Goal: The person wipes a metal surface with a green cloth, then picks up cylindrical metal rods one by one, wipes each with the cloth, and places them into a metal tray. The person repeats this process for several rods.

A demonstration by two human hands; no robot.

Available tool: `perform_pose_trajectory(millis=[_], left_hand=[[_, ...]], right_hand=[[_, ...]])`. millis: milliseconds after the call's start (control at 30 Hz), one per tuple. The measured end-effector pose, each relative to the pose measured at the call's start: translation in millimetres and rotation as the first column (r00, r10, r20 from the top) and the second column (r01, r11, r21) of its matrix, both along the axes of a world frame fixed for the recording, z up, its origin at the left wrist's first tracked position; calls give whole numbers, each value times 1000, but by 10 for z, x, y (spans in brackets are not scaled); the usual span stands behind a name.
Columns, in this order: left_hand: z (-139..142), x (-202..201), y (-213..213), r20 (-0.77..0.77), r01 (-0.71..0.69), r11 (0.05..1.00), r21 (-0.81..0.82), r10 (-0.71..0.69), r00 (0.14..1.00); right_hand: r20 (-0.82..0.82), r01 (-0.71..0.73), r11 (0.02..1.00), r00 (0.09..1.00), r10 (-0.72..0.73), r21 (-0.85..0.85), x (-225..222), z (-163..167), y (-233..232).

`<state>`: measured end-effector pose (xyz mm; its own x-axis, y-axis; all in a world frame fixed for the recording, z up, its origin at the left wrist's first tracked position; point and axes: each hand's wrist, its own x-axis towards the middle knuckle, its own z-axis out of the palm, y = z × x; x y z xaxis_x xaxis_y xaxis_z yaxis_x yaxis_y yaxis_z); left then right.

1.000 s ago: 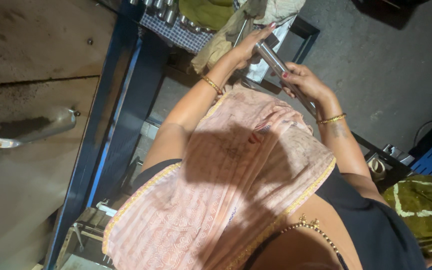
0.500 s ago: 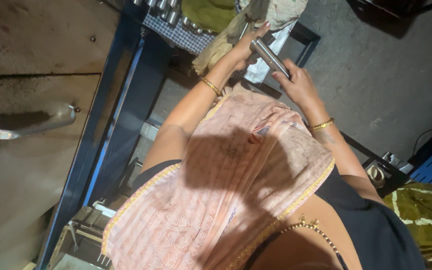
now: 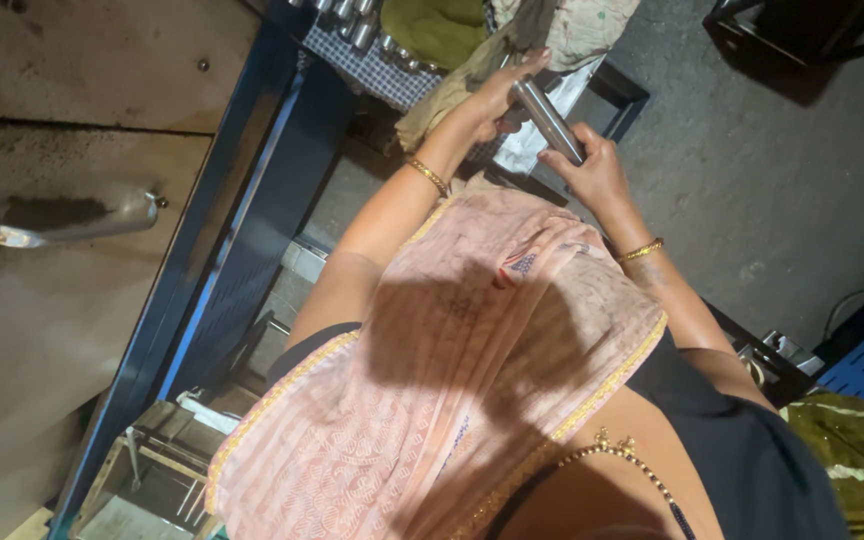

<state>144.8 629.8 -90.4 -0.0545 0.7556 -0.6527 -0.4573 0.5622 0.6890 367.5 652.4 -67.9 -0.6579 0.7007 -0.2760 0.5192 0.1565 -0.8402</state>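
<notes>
Here's the metal cylinder [image 3: 547, 120], a short polished steel rod, held up in front of the person's chest and tilted, its upper end toward the left hand [image 3: 497, 100] and its lower end sitting in the right hand [image 3: 592, 172]. Both hands are on it. The right hand is curled around the lower half, fingers wrapped from underneath and closed on the rod, thumb side up against the metal. The left hand is closed too, fingers folded over the upper end of the cylinder, and it has an olive-drab cloth [image 3: 452, 90] bunched in the same grip, the rag trailing down and left from the palm. How much of the rod's tip is covered by that rag I can't tell from up here.

A gold bangle [image 3: 428, 176] sits on the left wrist, another bangle [image 3: 641, 250] on the right. Below the hands, a peach patterned drape [image 3: 452, 400] covers the lap. Just beyond the hands lies a checked cloth [image 3: 377, 72] with a row of small metal cylinders [image 3: 352, 20] along it. A blue steel frame [image 3: 222, 260] runs down the left side.
</notes>
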Motion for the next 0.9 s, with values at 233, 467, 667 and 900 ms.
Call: perform_pose_trajectory(millis=[233, 467, 667, 900], left_hand=[[-95, -34, 64, -143, 159, 923, 351, -115, 983], [-153, -236, -97, 130, -175, 983, 61, 166, 977], [-58, -205, -142, 264, -289, 957, -8, 281, 923], [-164, -204, -126, 180, -231, 973, -10, 230, 957]], right_hand=[[-191, -225, 879, 969, 157, -420, 108, -109, 140], [39, -157, 962, 985, 170, -224, -118, 386, 94], [145, -210, 936, 974, 175, 284, -378, 624, 150], [209, -252, 925, 958, 197, 284, -428, 661, 137]])
